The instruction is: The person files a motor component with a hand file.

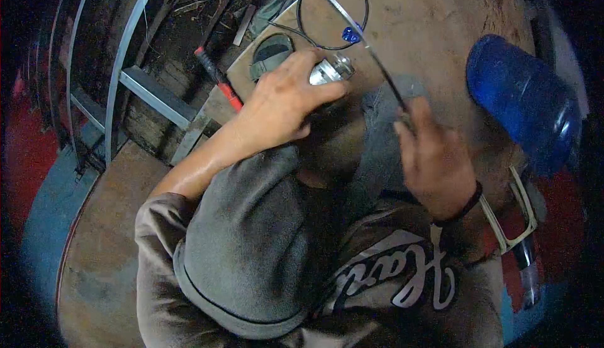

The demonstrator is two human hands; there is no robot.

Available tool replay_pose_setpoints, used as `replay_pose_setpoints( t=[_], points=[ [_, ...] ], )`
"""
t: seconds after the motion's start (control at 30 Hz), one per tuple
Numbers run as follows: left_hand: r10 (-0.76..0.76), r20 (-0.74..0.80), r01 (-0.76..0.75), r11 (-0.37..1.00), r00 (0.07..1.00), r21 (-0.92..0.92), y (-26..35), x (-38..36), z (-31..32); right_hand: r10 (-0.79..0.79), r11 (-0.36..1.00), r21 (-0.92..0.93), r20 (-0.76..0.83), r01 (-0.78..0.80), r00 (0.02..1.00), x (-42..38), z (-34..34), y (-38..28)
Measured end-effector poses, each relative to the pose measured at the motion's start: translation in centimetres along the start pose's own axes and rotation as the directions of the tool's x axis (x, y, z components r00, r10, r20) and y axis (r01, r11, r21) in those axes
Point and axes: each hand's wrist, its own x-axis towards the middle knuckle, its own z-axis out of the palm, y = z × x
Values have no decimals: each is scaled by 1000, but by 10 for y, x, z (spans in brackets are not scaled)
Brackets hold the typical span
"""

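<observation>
My left hand [280, 99] is closed around a silver metal piece [327, 72] with a shiny rounded end; the rest of it is hidden under my palm and fingers. My right hand [437, 165], blurred and wearing a dark wristband, grips the dark lower end of a long thin metal rod [343, 11]. The rod slants up and left, past the left hand's fingertips, to the top edge of the view. A small blue object [352, 34] shows beside the rod, near a looped black cable [301, 21].
A sandalled foot [270, 55] rests behind my left hand. A red and black handle [217, 78] lies by the board's left edge. Curved metal framing [129, 36] stands at left. At right are a blue curved shield [522, 96] and a pale bent frame [521, 222].
</observation>
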Motion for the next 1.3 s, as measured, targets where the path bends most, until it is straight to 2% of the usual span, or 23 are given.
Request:
replay_pose_setpoints(
  t=[0.07, 0.13, 0.2, 0.3, 0.4, 0.53, 0.63, 0.7, 0.73, 0.83, 0.9, 0.97, 1.03, 1.07, 1.13, 1.17, 1.2, 1.23, 1.3],
  points=[
    [-62, 74, 65, 997, 995, -40, -1, -1, 0, 11, 1000, 1, 41, -11, 999, 0, 4, -3],
    [-64, 78, 67, 997, 995, -44, 0, 1, -3, 16, 1000, -1, 82, -16, 996, 2, 9, -1],
    [-67, 84, 71, 996, 994, -48, 1, 1, -2, -53, 997, 58, -21, 55, 998, 4, 22, 5],
    [-64, 51, 67, 996, 997, -65, 6, 0, -1, -148, 989, -4, -88, 148, 985, 1, 27, 10],
    [-41, 28, 42, 998, 999, -45, 7, 2, -1, -114, 992, -54, -29, 112, 993, 2, 30, 10],
    [-30, 7, 30, 999, 1000, -38, 7, 2, -2, -136, 991, -27, -51, 135, 989, 3, 36, 12],
    [-6, -30, 5, 1000, 1000, -25, 5, 3, -1, -159, 986, -62, -95, 154, 983, 3, 42, 14],
    [-7, -33, 6, 999, 999, -36, 5, 4, -1, -133, 965, -241, -121, 101, 984, 3, 46, 12],
    [-30, -14, 29, 999, 999, -34, 6, 4, -2, -127, 966, -241, -124, 94, 984, 3, 48, 14],
    [-75, 29, 76, 996, 997, -52, 6, 3, -7, -180, 966, -214, -147, 147, 973, 0, 48, 21],
    [-108, 57, 112, 991, 992, -73, 4, 4, -8, -82, 976, -202, 33, 87, 996, -15, 40, 28],
    [-73, -55, 70, 996, 996, -61, 1, 1, -8, -146, 972, -185, 15, 146, 989, -40, 40, 50],
    [-76, -15, 75, 996, 997, -48, 3, 2, -10, -50, 997, -55, 137, 58, 989, -48, 32, 56],
    [-65, -5, 65, 997, 998, -33, 4, 4, -11, -71, 997, 11, 106, 71, 992, -45, 34, 57],
    [-53, 37, 54, 998, 998, -42, 9, 9, -8, 49, 999, -32, 238, -43, 970, -11, 35, 35],
    [-22, 48, 24, 999, 999, -43, 10, 7, -7, -5, 1000, -8, 155, 6, 988, 13, 44, 30],
    [-52, 27, 54, 997, 998, -60, 7, 5, -6, -64, 998, 3, 60, 64, 996, 30, 52, 26],
    [-89, 6, 89, 993, 996, -77, 5, 7, -7, -72, 997, -27, 32, 73, 997, 35, 54, 21],
    [-88, 57, 92, 994, 994, -58, 9, 4, -11, -72, 997, 38, 75, 70, 995, 12, 53, 26]
  ],
)
